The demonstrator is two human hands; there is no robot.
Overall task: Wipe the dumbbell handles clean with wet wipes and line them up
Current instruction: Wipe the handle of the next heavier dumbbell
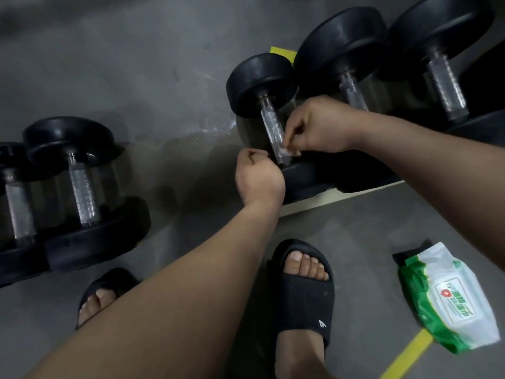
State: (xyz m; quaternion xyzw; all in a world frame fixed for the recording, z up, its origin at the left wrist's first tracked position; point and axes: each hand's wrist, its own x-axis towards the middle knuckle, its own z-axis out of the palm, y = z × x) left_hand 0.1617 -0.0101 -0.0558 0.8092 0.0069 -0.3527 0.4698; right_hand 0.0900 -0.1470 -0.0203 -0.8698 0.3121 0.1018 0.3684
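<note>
A black dumbbell with a knurled steel handle lies on the floor at centre. My right hand pinches a small white wet wipe against the lower end of that handle. My left hand is curled in a fist beside the near weight of the same dumbbell; whether it holds anything is hidden. Two larger dumbbells lie in a row to its right. Two more dumbbells lie side by side at the left.
A green and white pack of wet wipes lies on the grey floor at lower right, next to a yellow floor line. My feet in black slides stand near the bottom. A pale strip runs under the right-hand row.
</note>
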